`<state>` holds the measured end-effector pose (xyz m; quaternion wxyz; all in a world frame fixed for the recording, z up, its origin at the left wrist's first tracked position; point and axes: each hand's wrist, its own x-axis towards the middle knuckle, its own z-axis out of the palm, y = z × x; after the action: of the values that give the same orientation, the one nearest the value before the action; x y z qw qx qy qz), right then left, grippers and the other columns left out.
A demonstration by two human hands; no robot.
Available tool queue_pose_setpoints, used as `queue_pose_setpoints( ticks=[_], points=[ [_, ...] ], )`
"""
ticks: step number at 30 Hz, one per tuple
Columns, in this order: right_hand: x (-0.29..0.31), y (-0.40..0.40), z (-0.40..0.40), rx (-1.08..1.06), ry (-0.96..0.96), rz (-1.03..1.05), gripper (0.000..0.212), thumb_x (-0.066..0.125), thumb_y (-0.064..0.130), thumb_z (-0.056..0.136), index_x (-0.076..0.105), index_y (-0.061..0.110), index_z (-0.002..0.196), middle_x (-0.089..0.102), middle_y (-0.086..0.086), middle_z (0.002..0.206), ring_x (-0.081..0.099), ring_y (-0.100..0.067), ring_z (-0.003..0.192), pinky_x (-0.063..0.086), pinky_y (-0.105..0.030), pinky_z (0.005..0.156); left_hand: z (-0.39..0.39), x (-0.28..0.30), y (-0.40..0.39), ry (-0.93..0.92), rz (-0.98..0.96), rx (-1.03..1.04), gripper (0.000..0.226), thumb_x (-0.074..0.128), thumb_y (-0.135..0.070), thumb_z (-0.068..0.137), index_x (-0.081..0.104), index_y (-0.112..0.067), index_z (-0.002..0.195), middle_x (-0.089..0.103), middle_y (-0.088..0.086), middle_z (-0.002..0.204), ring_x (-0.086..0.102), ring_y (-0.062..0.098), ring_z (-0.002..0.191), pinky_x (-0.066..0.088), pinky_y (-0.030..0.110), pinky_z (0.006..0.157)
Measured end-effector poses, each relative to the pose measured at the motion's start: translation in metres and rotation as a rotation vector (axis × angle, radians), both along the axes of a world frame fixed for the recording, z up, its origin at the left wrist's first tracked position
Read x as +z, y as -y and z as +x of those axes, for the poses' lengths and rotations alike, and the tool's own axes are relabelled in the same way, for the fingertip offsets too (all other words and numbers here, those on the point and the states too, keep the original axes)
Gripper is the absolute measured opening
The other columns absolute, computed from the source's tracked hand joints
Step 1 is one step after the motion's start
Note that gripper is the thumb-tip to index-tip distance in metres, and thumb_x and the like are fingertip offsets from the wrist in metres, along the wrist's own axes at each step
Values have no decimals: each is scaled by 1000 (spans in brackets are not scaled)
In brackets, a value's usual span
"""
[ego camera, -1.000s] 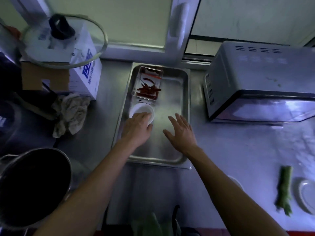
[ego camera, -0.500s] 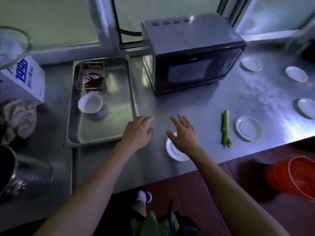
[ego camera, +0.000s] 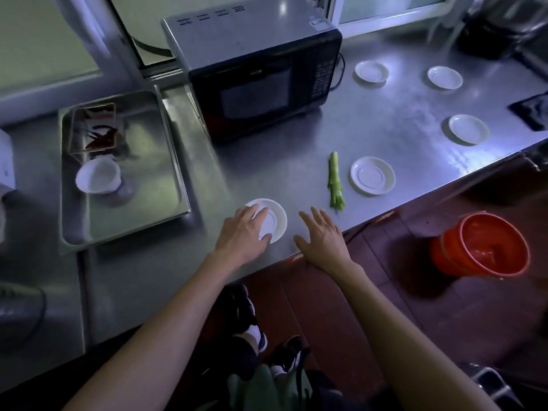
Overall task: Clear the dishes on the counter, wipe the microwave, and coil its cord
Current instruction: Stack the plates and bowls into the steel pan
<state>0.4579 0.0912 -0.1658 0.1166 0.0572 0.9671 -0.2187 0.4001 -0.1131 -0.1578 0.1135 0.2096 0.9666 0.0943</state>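
The left hand (ego camera: 243, 232) is resting with relaxed fingers on the near white saucer (ego camera: 274, 219); the right hand (ego camera: 321, 237) is hovering spread wide just right of it.

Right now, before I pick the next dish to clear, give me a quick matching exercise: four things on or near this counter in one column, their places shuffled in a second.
Things
1. white bowl
2. green stalk
3. nearest saucer
4. orange bucket

Places
A. on the floor past the counter edge
B. under the left hand
C. inside the steel tray
D. lying on the counter in front of the microwave, beside a saucer

Pairs: 1-C, 2-D, 3-B, 4-A
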Motion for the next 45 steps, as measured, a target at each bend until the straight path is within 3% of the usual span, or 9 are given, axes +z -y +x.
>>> queue_pose_setpoints(
  ticks=[7,13,24,27,31,36,45],
  points=[
    [-19,-8,2,-20,56,-9,64,52,43,97,27,29,154,15,-6,166,8,-25,154,18,-47,120,-4,-24,-18,68,-55,-37,68,58,-47,88,34,-24,148,31,-2,154,26,25,143,43,47,100],
    [-35,-3,-19,-2,91,-16,63,53,41,97,29,26,154,17,-8,166,11,-28,153,20,-45,119,-25,-56,-27,131,-124,-56,82,54,-59,90,16,-26,155,8,5,164,4,29,151,27,57,113],
    [-56,2,-53,-17,85,-51,61,54,40,98,34,23,152,23,-9,164,15,-29,152,26,-49,117,-61,-91,-36,222,-210,-71,113,66,-73,70,-4,-39,151,-20,7,163,-22,39,148,10,78,106],
    [-59,2,-58,-20,89,-53,60,54,40,98,35,23,152,24,-9,164,15,-29,152,26,-49,117,-64,-94,-35,234,-198,-71,112,67,-72,69,-3,-42,150,-18,4,163,-17,38,149,17,75,107],
    [-59,-1,-67,-39,94,-45,59,53,40,99,35,24,152,24,-7,164,15,-27,152,27,-48,116,-70,-91,-36,178,-153,-67,110,70,-73,63,9,-41,149,1,5,162,0,35,149,31,65,103],
    [-50,-10,-78,-60,75,-17,59,54,40,98,36,24,151,25,-8,163,16,-28,152,27,-49,116,-86,-73,-44,139,-103,-86,108,69,-73,60,16,-40,148,10,5,157,11,33,145,34,62,99],
    [-25,-53,-86,-191,64,44,62,58,38,95,35,25,151,24,-6,163,17,-28,151,29,-49,114,-116,-39,-82,102,-55,-171,110,67,-75,62,9,-43,150,2,4,161,4,33,148,29,63,104]
  ],
)
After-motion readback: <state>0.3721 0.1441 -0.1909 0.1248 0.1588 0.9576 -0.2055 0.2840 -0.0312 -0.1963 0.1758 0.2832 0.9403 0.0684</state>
